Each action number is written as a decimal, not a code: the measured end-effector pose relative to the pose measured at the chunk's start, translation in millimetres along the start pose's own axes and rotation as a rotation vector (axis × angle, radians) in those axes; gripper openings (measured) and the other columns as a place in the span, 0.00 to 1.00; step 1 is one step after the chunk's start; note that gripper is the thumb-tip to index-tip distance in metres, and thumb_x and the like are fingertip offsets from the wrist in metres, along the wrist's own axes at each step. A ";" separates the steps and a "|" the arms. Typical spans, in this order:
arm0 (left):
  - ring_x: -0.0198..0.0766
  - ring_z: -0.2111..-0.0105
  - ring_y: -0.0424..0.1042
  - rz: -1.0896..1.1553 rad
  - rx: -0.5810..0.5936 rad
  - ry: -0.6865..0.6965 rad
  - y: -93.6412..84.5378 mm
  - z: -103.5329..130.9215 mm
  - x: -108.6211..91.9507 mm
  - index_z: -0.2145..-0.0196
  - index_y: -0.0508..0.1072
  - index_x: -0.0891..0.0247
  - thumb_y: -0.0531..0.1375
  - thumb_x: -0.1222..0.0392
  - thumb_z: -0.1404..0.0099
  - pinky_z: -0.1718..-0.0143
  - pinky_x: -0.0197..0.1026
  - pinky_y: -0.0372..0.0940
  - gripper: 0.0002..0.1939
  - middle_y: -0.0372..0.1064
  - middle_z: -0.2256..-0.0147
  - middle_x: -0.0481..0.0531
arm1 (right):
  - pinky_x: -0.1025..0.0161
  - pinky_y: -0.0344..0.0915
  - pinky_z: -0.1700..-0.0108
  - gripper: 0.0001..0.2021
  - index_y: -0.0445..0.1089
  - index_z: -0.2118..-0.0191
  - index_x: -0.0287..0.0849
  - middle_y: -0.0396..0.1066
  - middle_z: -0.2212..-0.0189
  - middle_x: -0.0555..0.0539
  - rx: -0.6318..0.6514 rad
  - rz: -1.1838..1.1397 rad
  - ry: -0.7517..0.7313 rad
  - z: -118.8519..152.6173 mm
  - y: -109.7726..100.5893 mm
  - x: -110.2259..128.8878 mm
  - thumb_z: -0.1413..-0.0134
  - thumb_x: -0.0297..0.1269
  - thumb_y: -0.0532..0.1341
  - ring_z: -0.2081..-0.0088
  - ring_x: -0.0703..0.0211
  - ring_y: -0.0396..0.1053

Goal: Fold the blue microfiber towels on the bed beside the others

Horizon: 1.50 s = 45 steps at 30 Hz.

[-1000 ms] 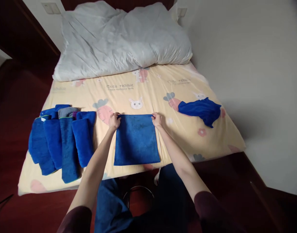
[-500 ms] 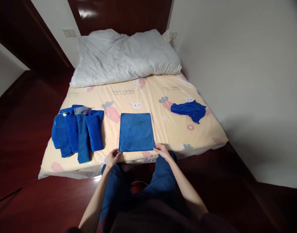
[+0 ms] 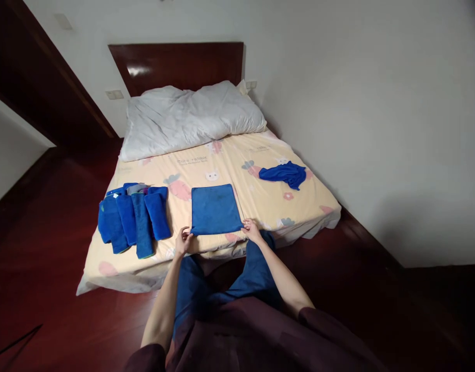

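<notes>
A square blue towel (image 3: 216, 209) lies spread flat on the bed, close to its front edge. My left hand (image 3: 183, 241) pinches the near left corner of this towel between thumb and fingers. At the near right corner, my right hand (image 3: 251, 230) has hold of the cloth in the same way. The near edge is slightly raised between both hands. Left of it lie several rolled or folded blue towels (image 3: 144, 225), side by side and partly overlapping. Another blue towel (image 3: 286, 174) lies crumpled at the right.
The bed (image 3: 237, 155) has a yellow sheet printed with rabbits and carrots. A bunched white quilt (image 3: 190, 119) lies at its head, before a dark wooden headboard (image 3: 183, 62). A wall (image 3: 377, 129) stands to the right; dark red floor (image 3: 86, 325) surrounds the near side.
My view has tilted up, bringing the whole headboard into sight. Both hands still grip the towel's near corners, and its near edge looks lifted a little.
</notes>
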<state>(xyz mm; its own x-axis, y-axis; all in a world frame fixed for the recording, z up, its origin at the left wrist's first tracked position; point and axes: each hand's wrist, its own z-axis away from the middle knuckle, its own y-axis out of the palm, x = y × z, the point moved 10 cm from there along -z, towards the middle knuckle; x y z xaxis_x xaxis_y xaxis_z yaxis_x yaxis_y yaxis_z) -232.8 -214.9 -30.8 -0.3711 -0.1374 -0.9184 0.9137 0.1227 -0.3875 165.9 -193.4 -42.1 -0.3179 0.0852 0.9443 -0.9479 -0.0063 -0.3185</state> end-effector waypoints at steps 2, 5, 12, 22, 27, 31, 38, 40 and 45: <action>0.46 0.62 0.79 0.005 0.047 0.026 0.0 4.0 3.7 0.48 0.70 0.62 0.61 0.45 0.41 0.57 0.48 0.73 0.27 0.77 0.65 0.55 | 0.64 0.66 0.66 0.16 0.69 0.57 0.42 0.66 0.78 0.56 0.025 0.009 0.004 2.0 0.4 0.2 0.55 0.32 0.62 0.73 0.60 0.68; 0.48 0.60 0.79 -0.087 0.092 0.044 -0.9 10.0 10.2 0.52 0.75 0.62 0.62 0.46 0.43 0.54 0.49 0.73 0.25 0.78 0.63 0.57 | 0.65 0.64 0.70 0.08 0.72 0.66 0.41 0.65 0.81 0.56 0.081 0.033 0.034 4.4 4.0 -4.8 0.57 0.32 0.64 0.77 0.62 0.65; 0.48 0.62 0.79 -0.090 0.134 -0.010 4.0 12.2 13.6 0.57 0.78 0.65 0.61 0.41 0.42 0.54 0.49 0.73 0.26 0.79 0.65 0.58 | 0.65 0.65 0.71 0.07 0.73 0.73 0.41 0.73 0.79 0.50 0.130 0.043 0.104 2.9 7.0 -13.2 0.58 0.38 0.69 0.75 0.60 0.70; 0.51 0.57 0.81 -0.205 0.111 -0.050 -0.9 16.9 10.5 0.55 0.78 0.62 0.63 0.49 0.42 0.49 0.50 0.72 0.20 0.81 0.64 0.56 | 0.65 0.69 0.71 0.17 0.72 0.63 0.41 0.70 0.79 0.56 0.088 0.098 0.125 -4.2 0.2 -13.8 0.63 0.31 0.73 0.76 0.62 0.70; 0.55 0.49 0.76 -0.417 0.060 0.031 -0.5 11.9 -9.3 0.47 0.76 0.62 0.63 0.52 0.39 0.42 0.56 0.68 0.23 0.78 0.54 0.62 | 0.52 0.74 0.51 0.21 0.74 0.50 0.39 0.76 0.66 0.46 -0.013 0.214 0.051 -7.7 -7.0 -6.2 0.52 0.34 0.68 0.61 0.51 0.75; 0.58 0.33 0.59 -0.570 -0.062 0.241 15.3 -3.7 -53.1 0.39 0.71 0.62 0.55 0.53 0.31 0.32 0.62 0.56 0.25 0.62 0.35 0.67 | 0.42 0.60 0.34 0.24 0.69 0.37 0.40 0.69 0.41 0.33 -0.203 0.495 -0.188 -11.3 1.6 41.4 0.39 0.35 0.59 0.38 0.41 0.65; 0.50 0.25 0.35 -0.644 0.125 0.336 98.3 -68.6 -79.0 0.28 0.55 0.68 0.46 0.50 0.26 0.26 0.59 0.36 0.34 0.41 0.25 0.61 | 0.44 0.39 0.25 0.30 0.52 0.26 0.38 0.41 0.24 0.42 0.061 0.758 -0.384 -59.5 102.6 83.1 0.28 0.42 0.50 0.23 0.46 0.37; 0.50 0.25 0.35 -0.650 0.138 0.308 107.4 -76.9 -67.6 0.27 0.53 0.71 0.46 0.50 0.26 0.26 0.58 0.34 0.35 0.40 0.25 0.63 | 0.43 0.36 0.24 0.30 0.52 0.26 0.37 0.41 0.24 0.41 0.095 0.778 -0.343 -68.3 113.8 69.9 0.27 0.44 0.50 0.23 0.46 0.36; 0.52 0.25 0.35 -0.704 0.116 0.265 111.4 -81.6 -45.2 0.27 0.53 0.71 0.47 0.50 0.26 0.26 0.62 0.34 0.35 0.40 0.26 0.64 | 0.42 0.35 0.24 0.30 0.52 0.26 0.40 0.41 0.24 0.42 0.075 0.759 -0.329 -72.7 115.4 44.9 0.27 0.46 0.50 0.23 0.47 0.36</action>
<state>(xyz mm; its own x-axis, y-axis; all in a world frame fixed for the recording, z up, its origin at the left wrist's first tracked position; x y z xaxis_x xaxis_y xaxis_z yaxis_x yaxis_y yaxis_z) -127.7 -114.7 -39.0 -0.8871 0.0976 -0.4512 0.4523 -0.0124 -0.8918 43.7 -117.9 -42.4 -0.8503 -0.2651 0.4546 -0.4685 -0.0120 -0.8834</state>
